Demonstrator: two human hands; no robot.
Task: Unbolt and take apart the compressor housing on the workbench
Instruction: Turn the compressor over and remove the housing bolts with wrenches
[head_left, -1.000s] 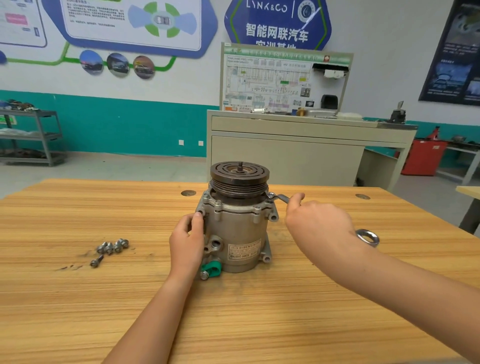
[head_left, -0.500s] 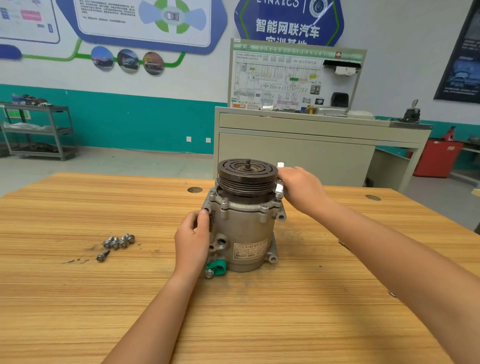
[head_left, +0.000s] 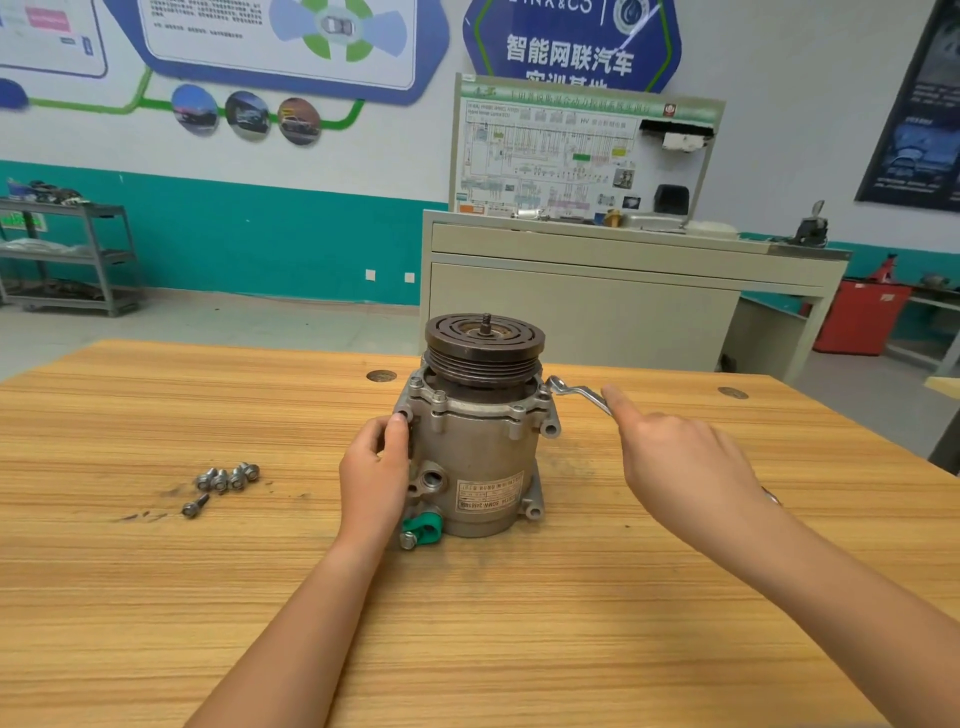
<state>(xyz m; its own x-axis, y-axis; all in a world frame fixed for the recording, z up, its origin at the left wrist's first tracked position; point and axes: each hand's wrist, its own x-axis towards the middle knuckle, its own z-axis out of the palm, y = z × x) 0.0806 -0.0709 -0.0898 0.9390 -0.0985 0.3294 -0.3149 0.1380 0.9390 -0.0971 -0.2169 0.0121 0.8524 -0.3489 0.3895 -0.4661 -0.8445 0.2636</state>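
The grey metal compressor (head_left: 475, 457) stands upright in the middle of the wooden workbench (head_left: 519, 623), its dark pulley on top. My left hand (head_left: 376, 480) grips the housing's left side, thumb near the upper flange. My right hand (head_left: 680, 467) holds a silver wrench (head_left: 576, 392), index finger stretched along its handle. The wrench head sits at a bolt on the flange's upper right. Several bolts remain in the flange. Several loose bolts (head_left: 226, 480) lie on the bench to the left.
A beige training bench (head_left: 623, 291) with a wiring diagram board stands behind the table. A grey shelf rack (head_left: 67, 254) is at far left, a red cabinet (head_left: 860, 317) at far right. Two round holes mark the bench's far edge.
My right hand, which was up against the pulley's right side half a second ago, has swung out to the right with the wrench. My left hand has stayed on the housing.
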